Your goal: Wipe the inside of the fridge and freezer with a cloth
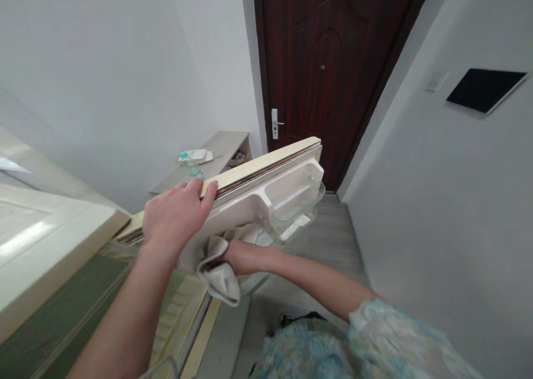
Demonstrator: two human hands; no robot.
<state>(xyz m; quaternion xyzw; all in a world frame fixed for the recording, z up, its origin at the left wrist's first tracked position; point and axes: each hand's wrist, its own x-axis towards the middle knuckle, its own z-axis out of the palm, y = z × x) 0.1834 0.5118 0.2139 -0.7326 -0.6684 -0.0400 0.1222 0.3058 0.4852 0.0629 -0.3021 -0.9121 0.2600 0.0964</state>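
While the left hand (177, 210) curls over the top of the fridge door (266, 163), seemingly to steady it, the right hand (245, 257) clenches the bunched cloth (225, 283) by the door's inner face, perhaps to keep it compact.

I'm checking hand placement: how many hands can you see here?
2: the left hand grips the upper edge of the fridge door; the right hand holds a cloth at the door's inner side.
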